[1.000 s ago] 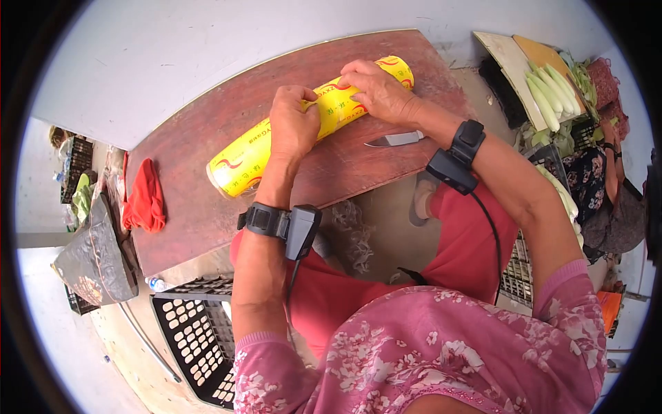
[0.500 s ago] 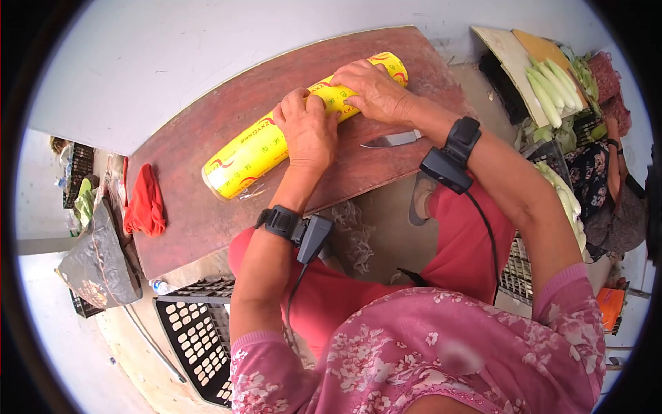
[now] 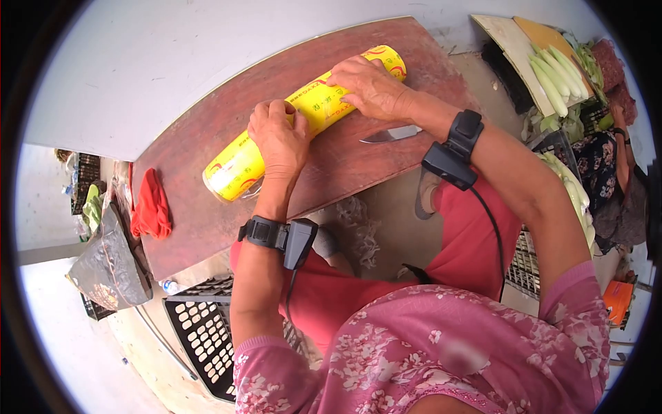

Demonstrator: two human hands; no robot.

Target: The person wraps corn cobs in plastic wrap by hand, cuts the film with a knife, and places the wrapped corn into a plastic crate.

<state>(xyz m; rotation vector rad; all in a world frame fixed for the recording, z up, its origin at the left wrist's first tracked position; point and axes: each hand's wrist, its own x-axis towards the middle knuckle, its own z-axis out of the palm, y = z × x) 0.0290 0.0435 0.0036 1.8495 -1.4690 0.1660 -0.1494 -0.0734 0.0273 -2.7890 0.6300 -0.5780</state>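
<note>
A yellow roll of cling film with red and green print lies slantwise on the reddish-brown tabletop. My left hand grips it near the middle, fingers bent over its far side and thumb on top. Closer to the roll's upper right end, my right hand is curled over it in the same way. The undersides of the fingers are hidden. Just below my right hand lies a knife, flat on the table and touched by neither hand.
A red cloth lies at the table's left edge. Black plastic crates stand on the floor to the left. Long pale green vegetables rest on a board at right, with another person beside them.
My left hand has slid along the roll, down and left, away from my right hand. My right hand stays nearly in place. The view has shifted slightly.
</note>
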